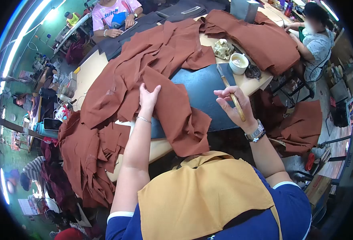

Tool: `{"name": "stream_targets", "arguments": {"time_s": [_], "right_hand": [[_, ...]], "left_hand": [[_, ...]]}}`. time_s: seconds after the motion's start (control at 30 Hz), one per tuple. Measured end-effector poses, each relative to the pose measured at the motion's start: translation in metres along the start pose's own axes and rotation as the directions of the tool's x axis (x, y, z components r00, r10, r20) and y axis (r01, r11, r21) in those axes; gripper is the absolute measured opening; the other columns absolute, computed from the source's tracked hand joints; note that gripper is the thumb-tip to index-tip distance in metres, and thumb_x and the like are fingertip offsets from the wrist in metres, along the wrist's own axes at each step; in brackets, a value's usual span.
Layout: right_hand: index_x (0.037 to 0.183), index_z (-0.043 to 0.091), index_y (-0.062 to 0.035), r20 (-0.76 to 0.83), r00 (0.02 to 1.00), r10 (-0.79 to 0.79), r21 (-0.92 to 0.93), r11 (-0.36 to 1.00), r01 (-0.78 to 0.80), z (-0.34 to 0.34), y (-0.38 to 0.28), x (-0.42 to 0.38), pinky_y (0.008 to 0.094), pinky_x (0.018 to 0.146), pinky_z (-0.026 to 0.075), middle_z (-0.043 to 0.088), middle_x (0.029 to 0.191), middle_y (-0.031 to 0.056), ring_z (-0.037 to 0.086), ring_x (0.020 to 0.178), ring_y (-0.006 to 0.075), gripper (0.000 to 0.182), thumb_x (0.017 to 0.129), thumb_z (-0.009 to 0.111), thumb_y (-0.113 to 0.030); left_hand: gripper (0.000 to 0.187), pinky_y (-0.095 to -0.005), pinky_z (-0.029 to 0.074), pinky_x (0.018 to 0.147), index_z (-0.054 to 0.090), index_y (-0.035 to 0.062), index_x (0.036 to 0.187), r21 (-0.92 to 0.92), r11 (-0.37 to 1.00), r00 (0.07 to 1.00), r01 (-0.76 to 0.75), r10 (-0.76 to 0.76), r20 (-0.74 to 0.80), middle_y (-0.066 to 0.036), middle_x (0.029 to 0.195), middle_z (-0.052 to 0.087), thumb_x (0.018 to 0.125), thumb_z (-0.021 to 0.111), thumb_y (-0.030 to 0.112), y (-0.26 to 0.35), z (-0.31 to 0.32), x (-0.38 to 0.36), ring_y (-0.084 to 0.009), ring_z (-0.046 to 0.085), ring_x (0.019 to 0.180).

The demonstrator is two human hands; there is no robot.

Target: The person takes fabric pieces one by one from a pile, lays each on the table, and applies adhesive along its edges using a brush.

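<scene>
The left hand reaches out on a straight arm, fingers spread flat on the brown cloth heaped over the middle of the bench. The right hand, wrist bent and raised, is closed round a wooden-handled brush above the dark mat at the near edge.

Two hands of the person wearing the camera show: a left hand and a right hand. One wooden-handled brush is in view. One white cup stands on the one work table. One dark board lies there. Two other people sit at the far side: one in a pink shirt, one in a grey top. The rust-brown fabric pieces overlap too much to count surely, perhaps a dozen or more.
</scene>
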State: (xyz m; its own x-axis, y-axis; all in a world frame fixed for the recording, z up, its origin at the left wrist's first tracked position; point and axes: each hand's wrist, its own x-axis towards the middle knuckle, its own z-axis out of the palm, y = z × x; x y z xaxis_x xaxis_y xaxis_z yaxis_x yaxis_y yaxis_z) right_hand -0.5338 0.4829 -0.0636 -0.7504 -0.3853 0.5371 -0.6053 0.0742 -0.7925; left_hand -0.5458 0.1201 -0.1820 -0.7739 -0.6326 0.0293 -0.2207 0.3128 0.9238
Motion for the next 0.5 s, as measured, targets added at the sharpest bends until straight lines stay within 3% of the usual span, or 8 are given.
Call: {"name": "stream_targets", "arguments": {"time_s": [0.07, 0.17, 0.27, 0.33, 0.43, 0.47, 0.5], "right_hand": [[0.105, 0.054, -0.0091, 0.003, 1.0, 0.0, -0.013, 1.0, 0.0, -0.001, -0.003, -0.003, 0.0277, 0.078, 0.054, 0.073, 0.103, 0.0068, 0.072, 0.097, 0.0162, 0.027, 0.089, 0.075, -0.008], [0.104, 0.053, -0.0093, 0.016, 1.0, 0.006, -0.001, 1.0, -0.006, -0.004, -0.003, -0.003, 0.0271, 0.078, 0.054, 0.074, 0.103, 0.0069, 0.071, 0.098, 0.0153, 0.028, 0.088, 0.076, -0.008], [0.104, 0.051, -0.0093, 0.044, 0.997, -0.071, -0.074, 0.994, 0.074, -0.005, -0.017, 0.006, 0.0311, 0.081, 0.055, 0.072, 0.108, 0.0099, 0.07, 0.103, 0.0202, 0.035, 0.086, 0.08, -0.013], [0.105, 0.048, -0.0096, 0.061, 0.968, -0.243, -0.081, 0.966, 0.247, -0.003, -0.017, 0.022, 0.036, 0.087, 0.054, 0.07, 0.114, 0.0131, 0.068, 0.108, 0.026, 0.043, 0.082, 0.083, -0.019], [0.108, 0.045, -0.01, 0.097, 0.892, -0.442, -0.083, 0.889, 0.449, -0.004, -0.034, 0.054, 0.0421, 0.094, 0.05, 0.066, 0.122, 0.0171, 0.064, 0.114, 0.0339, 0.054, 0.078, 0.087, -0.028], [0.109, 0.044, -0.0101, 0.111, 0.859, -0.499, -0.077, 0.858, 0.508, -0.003, -0.045, 0.061, 0.0438, 0.097, 0.049, 0.065, 0.125, 0.0183, 0.063, 0.116, 0.0363, 0.057, 0.077, 0.088, -0.03], [0.108, 0.044, -0.0102, 0.161, 0.866, -0.474, 0.0, 0.877, 0.48, -0.004, -0.051, 0.067, 0.0443, 0.098, 0.048, 0.064, 0.127, 0.0189, 0.062, 0.116, 0.0367, 0.058, 0.077, 0.088, -0.031]], "left_hand": [[0.048, -0.0336, 0.054, 0.088, 0.057, -0.0027, 0.123, -0.296, 0.948, 0.958, 0.12, -0.032, 0.286, -0.012, 0.114, 0.068, 0.087, 0.076, 0.021, 0.011, -0.004, -0.001, -0.0202, 0.066, 0.102], [0.039, -0.0328, 0.056, 0.084, 0.062, -0.0003, 0.117, -0.646, 0.742, 0.956, 0.178, 0.025, 0.291, -0.006, 0.105, 0.071, 0.082, 0.076, 0.01, 0.057, -0.002, -0.036, -0.0196, 0.069, 0.092], [0.037, -0.037, 0.054, 0.091, 0.061, 0.0, 0.122, -0.665, 0.649, 0.865, 0.368, 0.022, 0.501, -0.01, 0.113, 0.069, 0.085, 0.061, 0.004, 0.093, -0.016, -0.074, -0.0227, 0.067, 0.103], [0.038, -0.0409, 0.052, 0.096, 0.062, -0.0015, 0.121, -0.652, 0.591, 0.777, 0.476, 0.066, 0.626, -0.013, 0.117, 0.067, 0.084, 0.054, 0.002, 0.11, -0.023, -0.098, -0.026, 0.064, 0.109], [0.034, -0.0395, 0.051, 0.097, 0.064, -0.004, 0.115, -0.602, 0.557, 0.646, 0.572, 0.146, 0.749, -0.014, 0.117, 0.068, 0.082, 0.056, 0.002, 0.11, -0.039, -0.123, -0.027, 0.065, 0.109], [0.033, -0.0386, 0.05, 0.098, 0.066, -0.005, 0.112, -0.577, 0.55, 0.612, 0.603, 0.145, 0.778, -0.015, 0.117, 0.068, 0.081, 0.057, 0.002, 0.121, -0.047, -0.137, -0.0277, 0.065, 0.108], [0.033, -0.0386, 0.05, 0.098, 0.066, -0.0049, 0.111, -0.622, 0.61, 0.623, 0.491, 0.254, 0.74, -0.015, 0.117, 0.068, 0.08, 0.057, 0.002, 0.117, -0.049, -0.144, -0.0282, 0.064, 0.11]]}}
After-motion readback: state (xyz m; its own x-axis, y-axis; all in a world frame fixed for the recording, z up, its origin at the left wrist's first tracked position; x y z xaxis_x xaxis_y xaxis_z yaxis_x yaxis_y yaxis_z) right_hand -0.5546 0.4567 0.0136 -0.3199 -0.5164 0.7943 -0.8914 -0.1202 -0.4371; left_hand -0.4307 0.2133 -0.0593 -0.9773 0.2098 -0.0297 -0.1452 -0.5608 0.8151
